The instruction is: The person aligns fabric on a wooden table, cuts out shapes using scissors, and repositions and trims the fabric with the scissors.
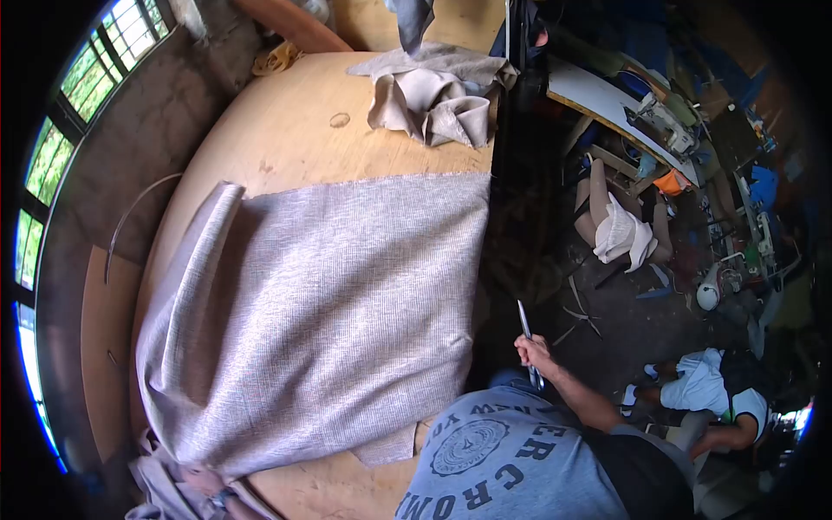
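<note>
A large piece of grey woven fabric (pixel 338 286) spreads over the wooden table (pixel 295 113), with a raised fold along its left side. At the fabric's lower left corner is my left hand (pixel 204 481), closed on its edge; the fingers are partly hidden and blurred, and a watch is on the wrist. My right hand (pixel 533 351) is off the table's right side, closed around metal scissors (pixel 524 319) that point up. Below my left hand, more grey cloth (pixel 160 487) hangs in a bunch.
Crumpled beige cloth (pixel 433 108) lies at the table's far end. Windows and a wall run along the left. On the right are a sewing machine (pixel 663 121) on a white-topped table (pixel 589 95), a seated person's legs with white cloth (pixel 622 234), and another person (pixel 706 386) lower down.
</note>
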A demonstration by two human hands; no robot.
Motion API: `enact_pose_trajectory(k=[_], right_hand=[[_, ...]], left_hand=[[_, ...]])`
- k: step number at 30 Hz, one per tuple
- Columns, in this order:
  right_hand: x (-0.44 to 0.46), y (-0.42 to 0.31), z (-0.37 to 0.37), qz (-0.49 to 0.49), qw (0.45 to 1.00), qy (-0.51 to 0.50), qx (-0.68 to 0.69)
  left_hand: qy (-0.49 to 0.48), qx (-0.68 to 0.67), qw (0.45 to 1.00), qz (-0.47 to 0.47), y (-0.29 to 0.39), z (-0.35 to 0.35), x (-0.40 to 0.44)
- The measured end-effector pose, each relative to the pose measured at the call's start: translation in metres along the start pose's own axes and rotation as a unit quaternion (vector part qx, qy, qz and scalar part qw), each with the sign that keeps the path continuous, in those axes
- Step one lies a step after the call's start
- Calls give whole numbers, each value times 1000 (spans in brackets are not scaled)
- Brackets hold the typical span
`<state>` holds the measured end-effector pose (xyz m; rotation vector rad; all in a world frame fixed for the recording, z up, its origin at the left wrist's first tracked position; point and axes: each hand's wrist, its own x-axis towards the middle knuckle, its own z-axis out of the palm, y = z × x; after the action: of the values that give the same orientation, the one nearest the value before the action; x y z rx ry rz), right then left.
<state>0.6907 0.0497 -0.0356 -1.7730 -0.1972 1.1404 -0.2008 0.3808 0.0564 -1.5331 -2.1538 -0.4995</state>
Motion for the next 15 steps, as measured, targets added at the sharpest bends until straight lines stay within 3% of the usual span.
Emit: enact_pose_trajectory(k=[1,2,3,4,5,6,7,10,12,13,14,15], right_hand=[[6,-5,3,-14,1000,-5,4],[18,-6,1,-21,999,-29,15],[29,-12,-2,-27,998,-53,25],[33,-32,-3,-32,998,-63,2],[48,-40,-10,-37,997,-66,-5],[68,-45,-13,-101,991,-55,-72],[84,-58,-11,-165,975,-50,-139],[128,-129,8,-204,915,-26,-346],[159,-183,26,-278,872,-41,-401],[181,-208,33,-321,843,-48,-429],[205,-236,41,-325,823,-47,-464],[229,-256,48,-332,798,-50,-500]], left_hand=[[12,-146,989,27,57,-35,-68],[-104,-234,955,-150,93,-56,-130],[-139,-253,951,-107,68,-32,-192],[-52,-298,950,-72,125,-71,-234],[-167,-341,870,-315,180,-127,-278],[-185,-278,909,-250,222,-171,-307],[-213,-286,901,-246,256,-205,-332],[-238,-360,864,-258,297,-218,-426],[-227,-404,815,-348,342,-224,-452],[-194,-511,715,-436,355,-211,-471],[-221,-479,732,-431,368,-205,-475],[-198,-497,706,-464,381,-193,-489]])
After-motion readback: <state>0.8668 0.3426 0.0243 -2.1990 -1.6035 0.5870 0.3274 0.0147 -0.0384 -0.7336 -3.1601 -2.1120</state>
